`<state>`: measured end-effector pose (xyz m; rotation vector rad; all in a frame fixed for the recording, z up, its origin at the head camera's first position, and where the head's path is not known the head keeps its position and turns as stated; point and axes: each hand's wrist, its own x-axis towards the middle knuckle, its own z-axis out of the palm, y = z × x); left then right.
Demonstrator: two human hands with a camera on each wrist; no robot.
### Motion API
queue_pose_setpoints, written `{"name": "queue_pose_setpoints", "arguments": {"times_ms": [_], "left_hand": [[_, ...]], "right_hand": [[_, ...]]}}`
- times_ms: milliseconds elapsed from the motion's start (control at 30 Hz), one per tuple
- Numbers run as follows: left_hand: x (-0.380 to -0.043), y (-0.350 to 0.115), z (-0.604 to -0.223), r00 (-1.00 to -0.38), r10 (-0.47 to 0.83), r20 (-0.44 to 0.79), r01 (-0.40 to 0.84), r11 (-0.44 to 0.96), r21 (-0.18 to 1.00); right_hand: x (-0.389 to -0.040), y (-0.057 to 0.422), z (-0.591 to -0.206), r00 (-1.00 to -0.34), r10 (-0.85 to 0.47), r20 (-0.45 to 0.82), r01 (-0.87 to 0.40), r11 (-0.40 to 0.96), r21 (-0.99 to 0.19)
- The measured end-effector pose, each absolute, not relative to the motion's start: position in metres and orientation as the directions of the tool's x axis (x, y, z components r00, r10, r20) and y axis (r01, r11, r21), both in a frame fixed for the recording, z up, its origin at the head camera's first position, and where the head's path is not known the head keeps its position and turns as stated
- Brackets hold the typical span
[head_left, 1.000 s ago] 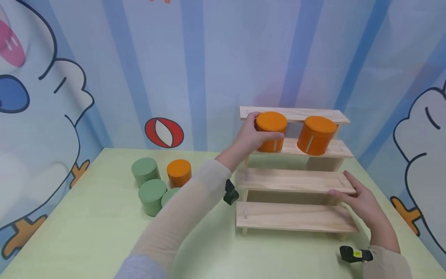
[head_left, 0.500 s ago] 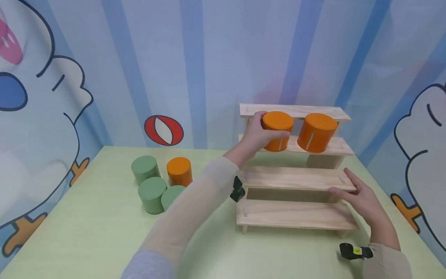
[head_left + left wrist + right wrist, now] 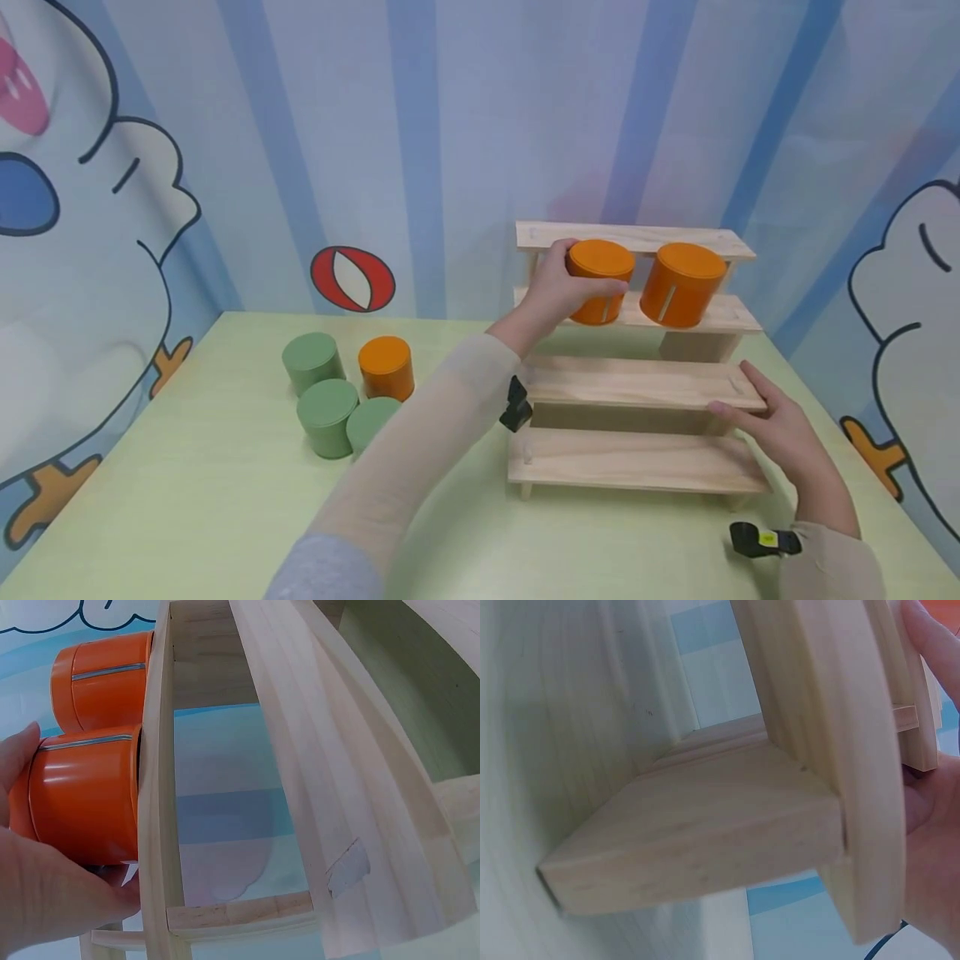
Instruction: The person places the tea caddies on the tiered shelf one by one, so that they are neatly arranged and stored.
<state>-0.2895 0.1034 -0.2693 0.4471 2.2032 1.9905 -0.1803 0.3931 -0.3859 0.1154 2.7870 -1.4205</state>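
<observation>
A pale wooden stepped stand (image 3: pixel 637 383) rises in tiers on the table. My left hand (image 3: pixel 555 287) grips an orange round tin (image 3: pixel 602 260) at the third tier from the bottom, thumb across its front and fingers round its left side. Just right of it on that tier is a second orange tin (image 3: pixel 684 283), a narrow gap between the two in the head view. In the left wrist view the held tin (image 3: pixel 86 802) shows its seam line and sits against the shelf edge. With thumb on top, my right hand (image 3: pixel 787 446) holds the right end of the second board.
Left of the stand, several tins stand grouped on the light green table (image 3: pixel 187 500): green tins (image 3: pixel 327 417) and one orange tin (image 3: pixel 387 367). The left forearm partly covers a green tin (image 3: pixel 371 421). Behind rises a blue striped cartoon backdrop (image 3: pixel 480 167).
My left hand has shifted the orange tin a little to the right along the tier, closer to its neighbour. The right hand keeps its hold on the stand.
</observation>
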Motion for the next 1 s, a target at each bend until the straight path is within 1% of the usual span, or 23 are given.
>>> {"name": "queue_pose_setpoints", "arguments": {"times_ms": [233,433,667,833,1000], "left_hand": [[-0.288,0.1066,-0.2697,-0.951,0.292,0.1,0.126,0.072,0.989],[-0.289,0.111,-0.2729,-0.946,0.299,0.121,0.141,0.047,0.989],[-0.288,0.1131,-0.2745,-0.946,0.3,0.121,0.143,0.051,0.988],[-0.2883,0.1124,-0.2747,-0.944,0.308,0.115,0.141,0.064,0.988],[-0.2885,0.1083,-0.2747,-0.945,0.312,0.099,0.144,0.124,0.982]], "right_hand": [[-0.181,0.3945,-0.3879,-0.998,0.055,-0.043,0.068,0.591,-0.804],[-0.1805,0.3956,-0.3889,-0.998,0.052,-0.034,0.059,0.59,-0.806],[-0.1803,0.3951,-0.3893,-0.997,0.063,-0.04,0.069,0.583,-0.81],[-0.1798,0.3952,-0.3889,-0.997,0.063,-0.047,0.074,0.581,-0.81],[-0.1798,0.3945,-0.3877,-0.997,0.064,-0.047,0.076,0.58,-0.811]]}}
